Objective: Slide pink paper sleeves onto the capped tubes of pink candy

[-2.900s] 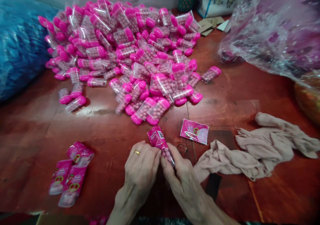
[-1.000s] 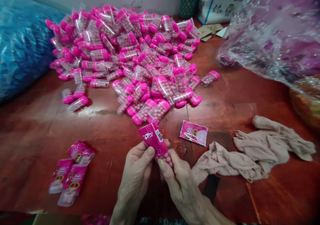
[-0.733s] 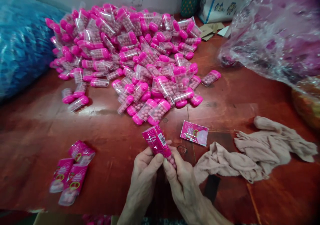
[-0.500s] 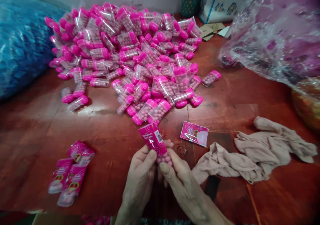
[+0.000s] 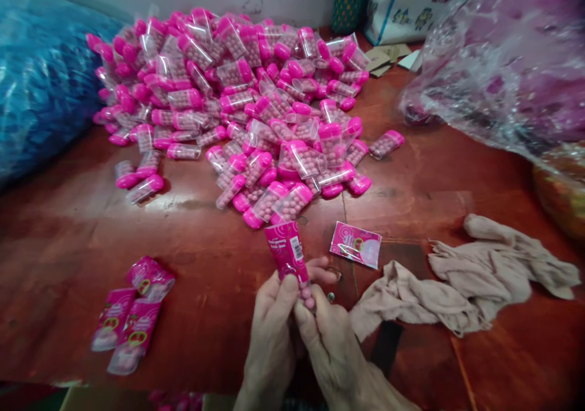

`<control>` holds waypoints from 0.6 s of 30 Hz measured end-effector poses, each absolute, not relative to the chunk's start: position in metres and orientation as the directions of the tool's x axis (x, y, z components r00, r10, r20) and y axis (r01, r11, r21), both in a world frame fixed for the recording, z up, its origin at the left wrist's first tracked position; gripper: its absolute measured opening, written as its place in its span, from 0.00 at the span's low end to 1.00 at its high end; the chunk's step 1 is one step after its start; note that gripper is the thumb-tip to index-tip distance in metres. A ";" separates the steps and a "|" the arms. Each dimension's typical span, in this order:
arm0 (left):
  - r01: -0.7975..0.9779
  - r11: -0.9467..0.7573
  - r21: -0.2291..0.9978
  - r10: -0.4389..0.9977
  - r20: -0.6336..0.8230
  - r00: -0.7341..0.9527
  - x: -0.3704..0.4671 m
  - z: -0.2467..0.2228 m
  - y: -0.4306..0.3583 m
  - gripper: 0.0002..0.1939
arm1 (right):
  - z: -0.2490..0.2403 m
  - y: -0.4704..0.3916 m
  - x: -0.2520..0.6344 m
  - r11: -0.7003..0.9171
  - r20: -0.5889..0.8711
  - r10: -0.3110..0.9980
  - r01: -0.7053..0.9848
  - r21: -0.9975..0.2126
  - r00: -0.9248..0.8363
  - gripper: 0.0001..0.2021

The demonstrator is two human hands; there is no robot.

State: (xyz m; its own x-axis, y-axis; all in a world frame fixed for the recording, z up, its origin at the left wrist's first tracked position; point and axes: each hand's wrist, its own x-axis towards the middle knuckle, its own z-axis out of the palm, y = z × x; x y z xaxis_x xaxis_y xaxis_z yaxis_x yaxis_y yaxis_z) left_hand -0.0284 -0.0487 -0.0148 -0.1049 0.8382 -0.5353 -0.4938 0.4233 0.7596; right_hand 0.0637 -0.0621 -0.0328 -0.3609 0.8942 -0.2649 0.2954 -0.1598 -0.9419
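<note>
Between my hands is a small clear container of pink balls with a pink printed sleeve (image 5: 287,249) on it, tilted, the sleeve end pointing away from me. My left hand (image 5: 269,332) grips it from the left, thumb on the sleeve. My right hand (image 5: 331,338) pinches the lower end, where a few pink balls show. Several fingers behind the container are partly hidden. Just right of the hands lies a flat pink printed sleeve (image 5: 355,245). Farther left rest 3 sleeved containers (image 5: 134,329) in a loose group.
A big pile of clear containers with pink caps (image 5: 237,103) spreads across the back of the wooden table (image 5: 205,265). A blue plastic bag (image 5: 43,82) stands left, a clear plastic bag (image 5: 498,64) right. A beige cloth (image 5: 420,295) lies crumpled at right.
Both hands have shifted slightly right with the container. It has turned more upright, and my right hand has rolled around its lower end, covering more of the balls.
</note>
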 end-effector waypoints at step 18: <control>-0.344 0.444 0.827 0.893 -0.438 0.100 -0.035 -0.016 -0.061 0.11 | -0.002 -0.031 0.081 -0.140 -0.160 0.966 0.112 -0.984 -0.202 0.09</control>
